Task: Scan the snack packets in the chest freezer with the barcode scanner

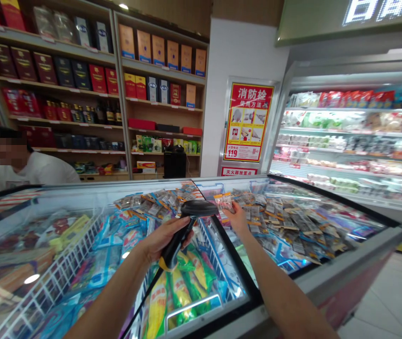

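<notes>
The left hand is wrapped around the grip of a black-and-yellow handheld scanner, fingers closed on the handle; the scanner is held above the chest freezer, its handle slanting down to the left and its head extending right; a black cable runs from the handle base towards the lower edge of the view; the right hand pinches a small clear-and-orange packet between thumb and fingers; this packet is held up, towards the freezer's far edge, just beside the right end of the scanner head; contact between the two cannot be determined; a pile of small packets spreads from beside the right hand towards the freezer's right near corner; a black frame bar runs between the two hands from the far edge to the near edge; left of this bar, near the near edge, yellow-and-green corn packs are located below the scanner; blue packages lie further left, beside a white wire divider; beyond the freezer's far left corner, a person in a white top is positioned before stocked shelves.
</notes>
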Tool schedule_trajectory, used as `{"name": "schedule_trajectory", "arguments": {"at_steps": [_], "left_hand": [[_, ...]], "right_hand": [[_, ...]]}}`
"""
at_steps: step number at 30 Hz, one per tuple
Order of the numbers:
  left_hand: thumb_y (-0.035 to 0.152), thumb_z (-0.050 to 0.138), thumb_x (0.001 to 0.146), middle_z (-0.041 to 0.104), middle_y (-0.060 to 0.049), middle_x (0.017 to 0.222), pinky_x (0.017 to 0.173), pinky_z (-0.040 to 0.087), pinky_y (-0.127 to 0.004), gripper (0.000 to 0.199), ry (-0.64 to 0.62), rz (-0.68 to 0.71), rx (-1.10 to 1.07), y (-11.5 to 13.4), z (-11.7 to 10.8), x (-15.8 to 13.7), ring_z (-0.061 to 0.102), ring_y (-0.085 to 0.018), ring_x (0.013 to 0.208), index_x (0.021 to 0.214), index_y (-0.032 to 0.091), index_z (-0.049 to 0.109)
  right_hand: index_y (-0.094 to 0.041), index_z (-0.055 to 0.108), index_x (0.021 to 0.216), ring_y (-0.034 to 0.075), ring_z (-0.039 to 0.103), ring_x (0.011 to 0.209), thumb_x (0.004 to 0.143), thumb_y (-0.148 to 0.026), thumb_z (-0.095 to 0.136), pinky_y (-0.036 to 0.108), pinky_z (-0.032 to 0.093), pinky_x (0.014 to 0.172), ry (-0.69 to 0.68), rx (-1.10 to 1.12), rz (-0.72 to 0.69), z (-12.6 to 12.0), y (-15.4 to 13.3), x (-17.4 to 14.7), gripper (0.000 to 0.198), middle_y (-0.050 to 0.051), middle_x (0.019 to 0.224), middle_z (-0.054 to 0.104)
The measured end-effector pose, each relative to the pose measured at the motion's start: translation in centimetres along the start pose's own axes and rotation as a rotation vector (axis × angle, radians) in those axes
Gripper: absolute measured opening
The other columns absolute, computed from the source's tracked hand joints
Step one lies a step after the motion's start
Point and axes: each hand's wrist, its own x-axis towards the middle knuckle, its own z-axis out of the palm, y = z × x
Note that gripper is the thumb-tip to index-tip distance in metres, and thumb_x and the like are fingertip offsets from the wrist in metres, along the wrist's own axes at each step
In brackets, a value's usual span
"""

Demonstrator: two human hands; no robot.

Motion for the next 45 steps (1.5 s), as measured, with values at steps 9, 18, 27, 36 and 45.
{"name": "schedule_trajectory", "arguments": {"at_steps": [9, 18, 27, 36, 45], "left_hand": [[0.040, 0.063, 0.063, 0.058, -0.003, 0.055, 0.044, 0.037, -0.018, 0.029, 0.066, -0.017, -0.008, 0.0, -0.3, -0.1, 0.050, -0.009, 0.046, 0.069, 0.012, 0.057], [0.042, 0.061, 0.064, 0.058, -0.002, 0.056, 0.044, 0.037, -0.019, 0.030, 0.069, -0.029, -0.001, -0.3, -0.5, 0.2, 0.050, -0.009, 0.046, 0.069, 0.013, 0.055], [0.045, 0.060, 0.064, 0.057, -0.002, 0.054, 0.045, 0.038, -0.019, 0.032, 0.136, -0.062, 0.014, -0.1, -2.1, 0.0, 0.049, -0.008, 0.045, 0.066, 0.014, 0.055], [0.047, 0.054, 0.069, 0.058, -0.002, 0.054, 0.044, 0.039, -0.019, 0.035, 0.242, -0.129, 0.136, 0.0, -5.2, -0.3, 0.049, -0.008, 0.045, 0.063, 0.013, 0.058], [0.046, 0.057, 0.067, 0.060, -0.003, 0.055, 0.047, 0.042, -0.019, 0.032, 0.265, -0.149, 0.112, -0.1, -5.7, -0.4, 0.051, -0.010, 0.048, 0.063, 0.014, 0.059]], "right_hand": [[-0.015, 0.058, 0.090, 0.021, 0.060, 0.078, 0.056, -0.031, 0.062, 0.035, 0.046, 0.075, -0.013, 0.003, 0.028, -0.4, -0.6, -0.3, 0.037, 0.004, 0.083, 0.066], [-0.014, 0.058, 0.094, 0.021, 0.060, 0.081, 0.058, -0.031, 0.058, 0.033, 0.045, 0.075, 0.011, -0.049, 0.031, -0.4, -0.1, 0.0, 0.040, 0.005, 0.087, 0.066], [-0.014, 0.052, 0.108, 0.025, 0.058, 0.083, 0.063, -0.029, 0.056, 0.035, 0.041, 0.073, 0.282, -0.655, 0.076, -6.5, -0.4, 4.0, 0.047, 0.011, 0.089, 0.063], [-0.017, 0.062, 0.095, 0.033, 0.046, 0.100, 0.075, -0.033, 0.048, 0.049, 0.033, 0.077, 0.183, -1.096, 0.086, -9.1, 0.2, 5.2, 0.030, 0.014, 0.102, 0.057], [-0.028, 0.047, 0.118, 0.034, 0.016, 0.124, 0.075, -0.056, 0.035, 0.055, 0.012, 0.093, -0.207, -1.354, -0.173, -7.3, 0.2, 1.2, 0.052, 0.007, 0.135, 0.030]]}}
